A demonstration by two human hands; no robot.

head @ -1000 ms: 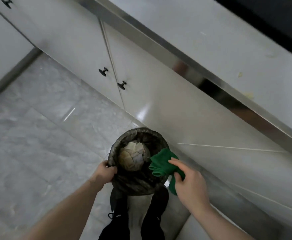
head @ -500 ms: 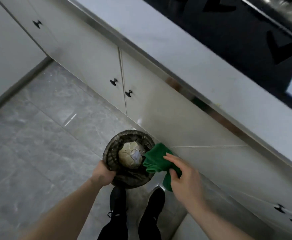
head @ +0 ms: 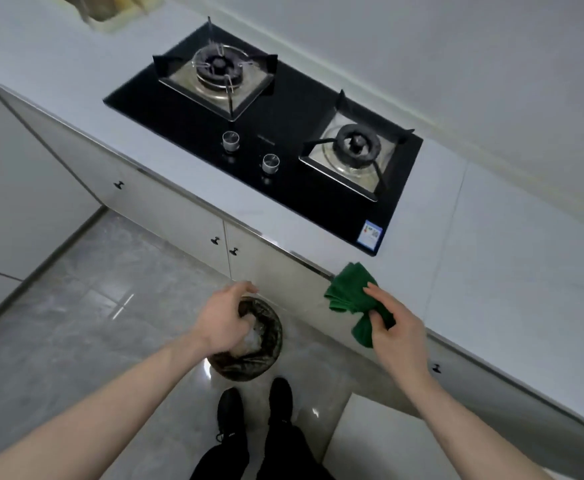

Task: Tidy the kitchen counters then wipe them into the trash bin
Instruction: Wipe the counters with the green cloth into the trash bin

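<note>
Trash bin [head: 263,358]: seen low at centre frame on the floor, partly covered by the left hand.
Left hand [head: 223,320]: held over the bin, fingers loosely curled; whether anything is gripped cannot be told.
Green cloth [head: 347,292]: at the counter [head: 491,271] edge, right of centre.
Right hand [head: 396,336]: cloth is pinched between thumb and fingers.

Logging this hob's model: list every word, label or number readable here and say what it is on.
No text can be read.
Sticker on the hob's front right corner: blue border, print and a code-like patch, too small.
Faint mark on the hob near the knobs: blurred.
</note>
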